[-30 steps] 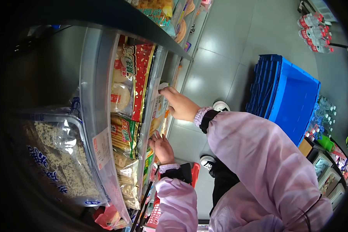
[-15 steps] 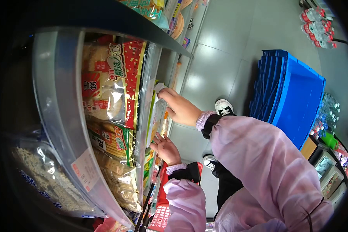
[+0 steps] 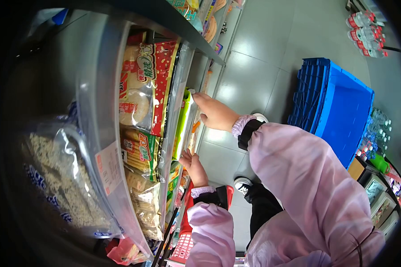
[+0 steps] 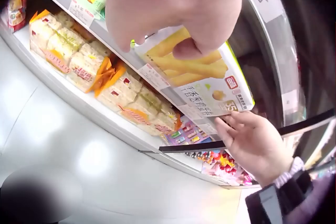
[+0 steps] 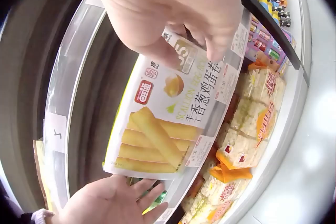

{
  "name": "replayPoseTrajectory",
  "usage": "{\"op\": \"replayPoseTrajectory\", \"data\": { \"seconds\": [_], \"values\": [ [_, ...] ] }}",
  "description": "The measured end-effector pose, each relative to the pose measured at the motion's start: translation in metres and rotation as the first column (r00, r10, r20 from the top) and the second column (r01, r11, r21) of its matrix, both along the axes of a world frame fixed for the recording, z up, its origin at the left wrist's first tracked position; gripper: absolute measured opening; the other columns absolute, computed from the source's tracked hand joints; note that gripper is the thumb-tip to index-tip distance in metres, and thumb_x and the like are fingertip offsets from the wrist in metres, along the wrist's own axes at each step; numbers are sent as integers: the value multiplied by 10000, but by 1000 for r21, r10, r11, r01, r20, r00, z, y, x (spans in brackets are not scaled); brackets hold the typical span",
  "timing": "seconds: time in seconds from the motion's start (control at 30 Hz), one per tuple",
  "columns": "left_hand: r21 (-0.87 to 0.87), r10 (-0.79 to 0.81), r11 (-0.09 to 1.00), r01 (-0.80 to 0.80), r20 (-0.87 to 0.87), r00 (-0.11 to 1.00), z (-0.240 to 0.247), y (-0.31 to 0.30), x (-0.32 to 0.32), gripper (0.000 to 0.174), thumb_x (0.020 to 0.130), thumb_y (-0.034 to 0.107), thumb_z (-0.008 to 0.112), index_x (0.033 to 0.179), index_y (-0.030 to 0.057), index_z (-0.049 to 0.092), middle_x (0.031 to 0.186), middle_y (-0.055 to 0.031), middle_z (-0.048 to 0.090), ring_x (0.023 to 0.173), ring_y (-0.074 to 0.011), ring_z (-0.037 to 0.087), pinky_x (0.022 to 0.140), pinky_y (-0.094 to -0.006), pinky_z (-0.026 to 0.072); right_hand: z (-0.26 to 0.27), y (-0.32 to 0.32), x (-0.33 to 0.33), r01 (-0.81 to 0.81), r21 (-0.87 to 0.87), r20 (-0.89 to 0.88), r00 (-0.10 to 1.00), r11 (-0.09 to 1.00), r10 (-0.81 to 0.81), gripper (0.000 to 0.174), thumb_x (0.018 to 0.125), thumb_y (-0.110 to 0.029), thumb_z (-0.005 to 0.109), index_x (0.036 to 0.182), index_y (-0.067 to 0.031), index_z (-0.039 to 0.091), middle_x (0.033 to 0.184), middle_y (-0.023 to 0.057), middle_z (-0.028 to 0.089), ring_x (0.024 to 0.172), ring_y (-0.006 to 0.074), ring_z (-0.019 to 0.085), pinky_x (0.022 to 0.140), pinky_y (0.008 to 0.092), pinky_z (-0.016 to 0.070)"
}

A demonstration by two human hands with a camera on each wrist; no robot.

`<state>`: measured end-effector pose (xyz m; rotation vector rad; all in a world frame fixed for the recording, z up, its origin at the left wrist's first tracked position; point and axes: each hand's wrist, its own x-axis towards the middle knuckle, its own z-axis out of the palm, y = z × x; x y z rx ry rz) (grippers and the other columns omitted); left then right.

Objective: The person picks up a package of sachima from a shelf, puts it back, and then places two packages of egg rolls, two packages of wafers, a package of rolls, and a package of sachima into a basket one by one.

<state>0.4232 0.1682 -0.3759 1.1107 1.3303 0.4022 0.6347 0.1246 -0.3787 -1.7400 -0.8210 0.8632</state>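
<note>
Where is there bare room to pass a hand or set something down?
A hand could probably enter the dark gap between the egg-roll box and clear rail. Floor lies bare between shelving and blue crates. The bagged snacks are crowded together.

We observe a smooth, glossy-printed package (image 5: 157,113). The shelf edge strip (image 3: 103,111) is clear, shiny plastic; the crate (image 3: 343,115), blue plastic. Floor tiles (image 3: 249,84) are smooth and reflective. The sleeve (image 3: 307,173) is soft, matt-looking cloth.
</note>
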Motion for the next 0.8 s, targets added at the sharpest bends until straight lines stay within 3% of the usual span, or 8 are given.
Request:
{"op": "replayPoseTrajectory", "data": {
  "seconds": [0.13,0.23,0.3,0.37,0.43,0.6,0.67,0.8],
  "values": [
    [8,-67,998,68,-59,996,8,0,-15,727,775,-77,393,1381,47,10,1429,-160,140,1316,-273,186,1003,-372,263,8,-7,-8,69,-60,77,995,996,-65,672,663,23,542,1275,57,266,1250,248,371,1078,377,462,896,368,407],
    [-130,167,979,-159,53,985,23,-7,-21,784,763,-87,409,1388,63,-41,1414,-158,178,1278,-275,257,973,-368,302,26,-27,-17,94,-16,186,978,995,-90,685,669,-9,557,1278,70,253,1255,256,362,1081,383,458,917,369,390],
    [-219,163,963,-157,12,987,38,-19,-29,703,786,-47,429,1378,46,60,1362,-143,266,1182,-251,368,930,-372,352,45,-52,-34,56,-91,86,995,994,-48,670,679,-27,559,1272,62,262,1237,255,372,1064,384,466,915,382,388],
    [-260,155,953,-156,-27,988,61,-40,-39,631,813,8,464,1365,44,160,1303,-134,358,1151,-242,411,933,-378,361,59,-82,-66,20,-148,157,988,989,4,609,698,-72,562,1242,55,319,1183,257,425,1042,379,478,908,399,389],
    [-280,-91,955,98,39,995,80,-60,-67,526,825,48,492,1313,27,297,1221,-113,446,1081,-220,470,897,-348,397,92,-113,-99,-169,-342,8,983,924,183,554,744,-131,572,1227,48,370,1206,254,434,1117,363,436,964,367,354],
    [-189,-580,777,601,160,799,183,-110,-152,404,858,37,458,1254,3,381,1161,-92,501,1039,-166,496,875,-280,405,187,-178,-187,-519,-158,-105,855,840,508,316,766,-216,550,991,5,525,928,202,562,880,365,541,770,426,439],
    [-92,-661,740,667,84,745,241,-122,-193,392,870,34,452,1253,-6,377,1156,-98,501,1028,-150,498,883,-271,402,242,-185,-213,-621,-129,-119,783,773,610,340,785,-206,538,1049,8,519,980,209,557,925,347,535,811,398,429],
    [93,-508,859,503,35,861,316,-135,-296,403,874,101,492,1244,-15,383,1134,-117,522,976,-148,532,850,-265,420,325,-188,-276,-730,-130,-31,679,671,733,382,808,-196,533,1113,29,490,1077,200,539,1003,332,512,864,366,414]
  ]
}}
